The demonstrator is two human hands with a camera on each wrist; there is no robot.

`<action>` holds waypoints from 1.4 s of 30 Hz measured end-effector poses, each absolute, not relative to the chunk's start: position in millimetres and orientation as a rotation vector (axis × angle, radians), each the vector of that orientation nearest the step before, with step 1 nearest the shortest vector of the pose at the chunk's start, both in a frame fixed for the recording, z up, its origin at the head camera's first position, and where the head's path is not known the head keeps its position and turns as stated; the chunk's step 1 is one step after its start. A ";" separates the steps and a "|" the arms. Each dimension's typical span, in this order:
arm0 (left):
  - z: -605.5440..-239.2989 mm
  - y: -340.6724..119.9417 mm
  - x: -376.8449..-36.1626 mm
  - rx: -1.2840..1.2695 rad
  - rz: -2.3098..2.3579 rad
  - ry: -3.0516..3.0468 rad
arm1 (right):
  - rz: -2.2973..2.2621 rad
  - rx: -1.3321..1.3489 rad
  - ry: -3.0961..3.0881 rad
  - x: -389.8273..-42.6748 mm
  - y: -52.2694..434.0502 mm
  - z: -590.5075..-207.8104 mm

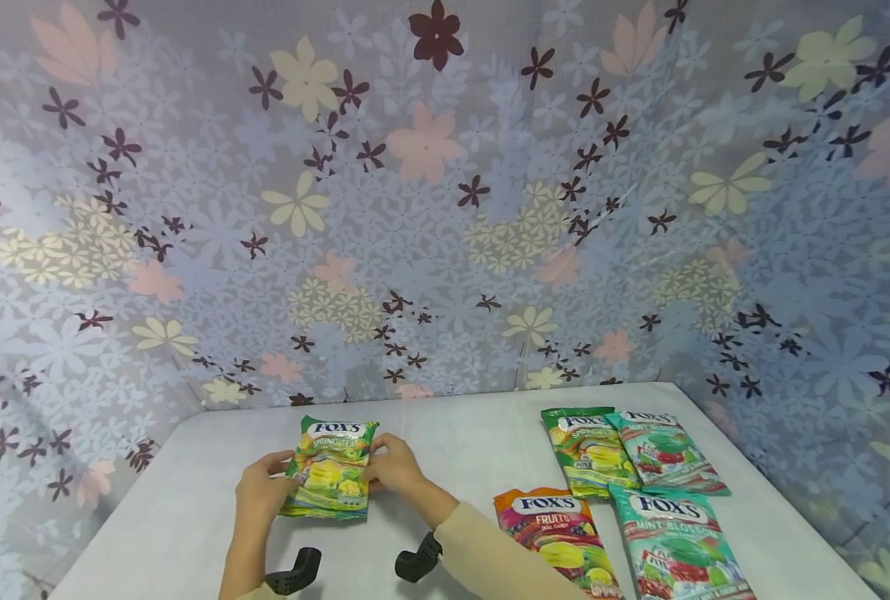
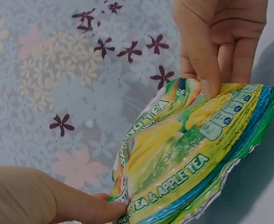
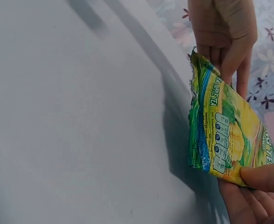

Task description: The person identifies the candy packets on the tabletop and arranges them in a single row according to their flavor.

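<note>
Both hands hold a green and yellow Fox's Spring Tea candy bag (image 1: 330,471) just above the white table (image 1: 190,500), near its front left. My left hand (image 1: 263,487) pinches the bag's left edge and my right hand (image 1: 391,465) pinches its right edge. In the left wrist view the bag (image 2: 174,158) tilts, with the left hand (image 2: 88,209) at its lower corner and the right hand (image 2: 211,65) pinching it from above. In the right wrist view the bag (image 3: 225,135) hangs between the right hand (image 3: 258,186) and the left hand (image 3: 225,51).
Several more candy bags lie flat at the table's right: a green Spring Tea bag (image 1: 590,450), a Mint Blossom bag (image 1: 666,450), a Fruits bag (image 1: 557,533) and another Mint Blossom bag (image 1: 677,550). A flowered curtain (image 1: 445,208) walls in the table behind and on both sides.
</note>
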State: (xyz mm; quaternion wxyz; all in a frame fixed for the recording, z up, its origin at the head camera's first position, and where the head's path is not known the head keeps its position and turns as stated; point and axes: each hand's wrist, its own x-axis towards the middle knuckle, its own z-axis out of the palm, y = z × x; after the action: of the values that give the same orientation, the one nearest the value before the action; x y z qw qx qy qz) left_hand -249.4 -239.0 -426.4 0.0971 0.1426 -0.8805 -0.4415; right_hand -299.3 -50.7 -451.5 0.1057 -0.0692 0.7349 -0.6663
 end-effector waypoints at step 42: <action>-444.2 -262.1 -244.0 0.626 -1.221 -2.460 | -1.815 -0.284 2.264 -288.8 -85.5 -462.0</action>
State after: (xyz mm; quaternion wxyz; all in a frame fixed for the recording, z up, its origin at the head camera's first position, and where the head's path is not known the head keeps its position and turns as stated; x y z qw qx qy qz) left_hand -244.0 -262.1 -444.2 0.1616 0.2194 -0.8619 -0.4276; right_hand -288.8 -85.5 -462.0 0.1128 -0.0967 0.7716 -0.6185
